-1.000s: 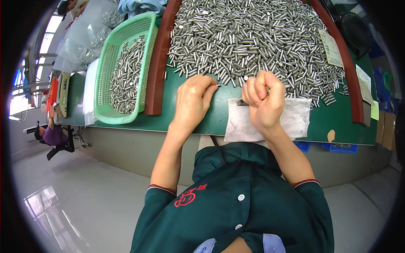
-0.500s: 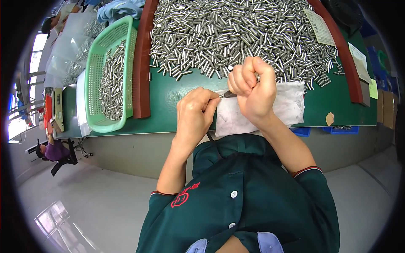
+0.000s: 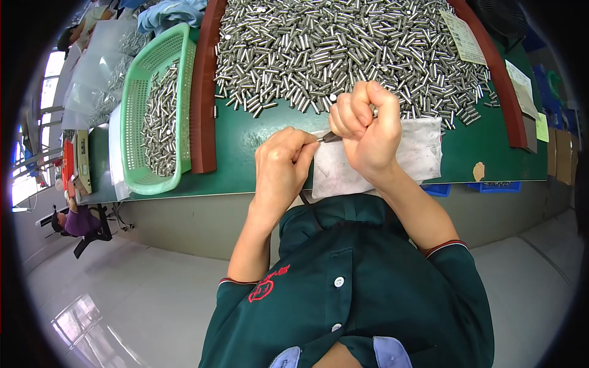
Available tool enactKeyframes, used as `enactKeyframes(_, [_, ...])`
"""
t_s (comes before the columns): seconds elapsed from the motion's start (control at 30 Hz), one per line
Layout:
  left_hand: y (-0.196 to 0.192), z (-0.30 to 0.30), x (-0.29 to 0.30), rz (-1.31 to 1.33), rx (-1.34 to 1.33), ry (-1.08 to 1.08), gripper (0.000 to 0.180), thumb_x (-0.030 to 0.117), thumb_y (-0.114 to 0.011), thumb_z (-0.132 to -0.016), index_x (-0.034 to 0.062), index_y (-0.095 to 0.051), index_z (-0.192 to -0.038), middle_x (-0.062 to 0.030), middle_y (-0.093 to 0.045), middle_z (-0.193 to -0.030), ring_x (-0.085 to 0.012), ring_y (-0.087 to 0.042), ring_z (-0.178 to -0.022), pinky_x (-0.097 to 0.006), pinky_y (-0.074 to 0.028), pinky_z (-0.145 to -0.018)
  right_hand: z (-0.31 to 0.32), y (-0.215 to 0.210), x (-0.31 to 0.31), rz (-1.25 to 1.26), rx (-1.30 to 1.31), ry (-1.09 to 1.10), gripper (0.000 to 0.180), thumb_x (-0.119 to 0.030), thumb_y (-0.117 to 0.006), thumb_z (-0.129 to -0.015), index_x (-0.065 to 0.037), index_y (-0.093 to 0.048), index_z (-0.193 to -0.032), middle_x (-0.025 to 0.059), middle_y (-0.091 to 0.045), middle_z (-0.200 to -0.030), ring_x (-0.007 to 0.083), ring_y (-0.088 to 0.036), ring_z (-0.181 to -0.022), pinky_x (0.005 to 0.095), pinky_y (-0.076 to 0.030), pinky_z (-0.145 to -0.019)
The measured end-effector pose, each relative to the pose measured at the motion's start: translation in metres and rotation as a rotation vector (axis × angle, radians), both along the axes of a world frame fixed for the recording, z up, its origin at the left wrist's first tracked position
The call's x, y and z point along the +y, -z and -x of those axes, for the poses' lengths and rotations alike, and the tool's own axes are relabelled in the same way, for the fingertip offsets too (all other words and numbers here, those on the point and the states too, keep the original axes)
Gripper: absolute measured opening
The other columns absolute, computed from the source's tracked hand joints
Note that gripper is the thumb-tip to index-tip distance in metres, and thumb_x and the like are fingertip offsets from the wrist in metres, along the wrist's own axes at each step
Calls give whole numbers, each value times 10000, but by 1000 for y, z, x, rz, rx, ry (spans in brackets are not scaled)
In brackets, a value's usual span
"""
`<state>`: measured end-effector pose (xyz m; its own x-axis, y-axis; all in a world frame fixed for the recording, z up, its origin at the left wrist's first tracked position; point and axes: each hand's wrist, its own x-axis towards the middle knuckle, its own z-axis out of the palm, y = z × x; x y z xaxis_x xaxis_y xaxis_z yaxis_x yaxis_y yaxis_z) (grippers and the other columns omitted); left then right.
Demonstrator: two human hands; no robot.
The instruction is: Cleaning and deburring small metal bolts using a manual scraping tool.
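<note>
Just above the green tabletop [image 3: 239, 147], my left hand [image 3: 279, 161] is closed in a pinch on a small metal pin [image 3: 320, 140], of which only the end shows at the fingertips. My right hand [image 3: 372, 135] is a fist around a slim dark tool [image 3: 330, 137]; most of it is hidden, so its exact kind is unclear. The tool's narrow tip meets the pin or lies very close to it. Beneath the right hand spreads a white, smudged cloth [image 3: 423, 150]. Beyond both hands lies a wide heap of short shiny metal pins [image 3: 343, 55].
Red-brown rails [image 3: 204, 110] border the heap left and right. A green basket [image 3: 130, 122] holding similar pins stands at the left, beside filled plastic bags [image 3: 92, 86]. Paper slips [image 3: 464, 37] lie at the right. Blue bins [image 3: 498, 187] sit below the front edge. Another person [image 3: 80, 221] sits far left.
Both hands keep nearly the same pose, with the tool tip still at the pin. The view has shifted very slightly.
</note>
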<state>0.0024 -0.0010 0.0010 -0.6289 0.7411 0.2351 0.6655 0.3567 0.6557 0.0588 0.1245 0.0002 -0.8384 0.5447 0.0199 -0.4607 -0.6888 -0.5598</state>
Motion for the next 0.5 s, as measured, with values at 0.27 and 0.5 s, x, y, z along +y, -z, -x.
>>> enactKeyframes(0.27, [0, 1, -1, -23, -2, 3, 70, -8, -634, -668, -20, -573, -701, -68, -416, -523, -150, -366, -449, -272, -317, -432, 1, 0, 0, 8, 33, 0, 356, -214, -295, -844, -91, -292, -510, 4, -275, -418, 75, -176, -379, 237, -165, -374])
enactKeyframes(0.5, [-1, 0, 1, 11, -4, -10, 84, 3, -626, -655, 9, -543, -648, -87, -450, -535, -246, -455, -487, -343, -364, -470, 0, -1, 0, -1, -1, 5, 359, -210, -302, -843, -89, -293, -505, 3, -278, -418, 74, -182, -379, 238, -168, -376])
